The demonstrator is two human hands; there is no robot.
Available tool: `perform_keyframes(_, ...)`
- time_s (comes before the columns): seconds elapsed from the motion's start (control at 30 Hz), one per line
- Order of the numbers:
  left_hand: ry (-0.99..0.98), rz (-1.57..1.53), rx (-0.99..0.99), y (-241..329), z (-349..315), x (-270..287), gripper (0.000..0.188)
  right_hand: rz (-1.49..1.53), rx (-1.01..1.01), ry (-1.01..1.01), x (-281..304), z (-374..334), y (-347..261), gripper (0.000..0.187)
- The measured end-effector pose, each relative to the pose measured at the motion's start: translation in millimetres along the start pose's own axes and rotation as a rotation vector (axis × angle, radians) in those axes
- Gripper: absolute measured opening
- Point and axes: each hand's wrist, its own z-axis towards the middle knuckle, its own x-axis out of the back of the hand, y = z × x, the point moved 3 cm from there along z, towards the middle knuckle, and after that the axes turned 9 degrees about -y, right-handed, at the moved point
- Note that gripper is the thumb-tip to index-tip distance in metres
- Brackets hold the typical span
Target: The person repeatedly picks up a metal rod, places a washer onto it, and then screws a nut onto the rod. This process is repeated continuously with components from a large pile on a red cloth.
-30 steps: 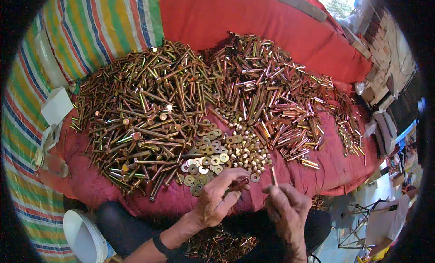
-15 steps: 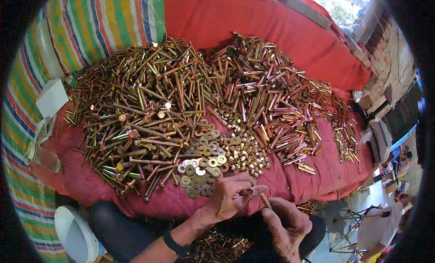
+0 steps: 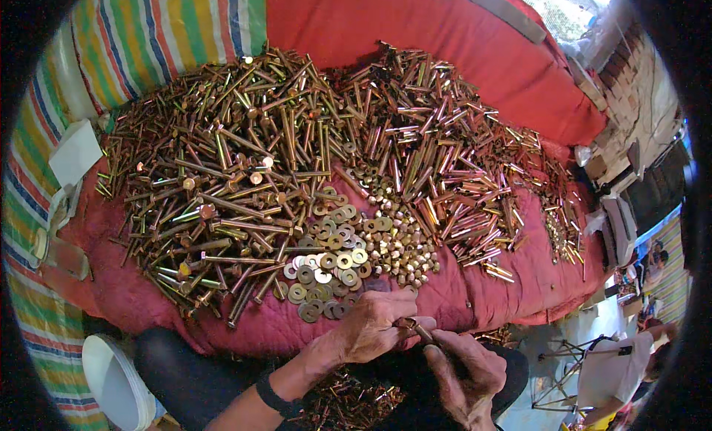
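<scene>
My left hand, with a dark band on its wrist, is closed, fingertips pinched at the far end of a slim brass-coloured metal sleeve. Its fingers mostly hide what is in the pinch. My right hand is closed on the sleeve's near end, between thumb and fingers. Just beyond my left hand lie flat metal washers. Small cone-shaped nuts are heaped beside them. Behind are a heap of long hex-head bolts on the left and a heap of thin metal sleeves on the right.
Everything lies on a padded red cloth. A striped sheet hangs at the left. A pale round container stands at the lower left. More metal pieces lie below, between my legs. A folding chair stands at the right.
My hands have come closer together, the left moving slightly down. The sleeve has tilted, and its end now meets the left fingertips. The whole view has shifted slightly.
</scene>
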Motion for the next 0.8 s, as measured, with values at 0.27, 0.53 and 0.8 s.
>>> perform_keyframes(0.27,0.067,0.051,0.102,0.2,-0.9,-4.3,0.031,-0.091,0.091,0.025,1.7,-3.6,8.6,0.024)
perform_keyframes(0.53,0.096,0.163,-0.007,-0.9,-3.4,-11.4,0.022,-0.12,0.106,0.023,4.0,-3.5,10.3,0.023)
perform_keyframes(0.8,0.088,0.163,0.024,-3.9,-1.2,-10.3,0.031,-0.106,0.138,0.033,4.8,-4.4,13.2,0.025)
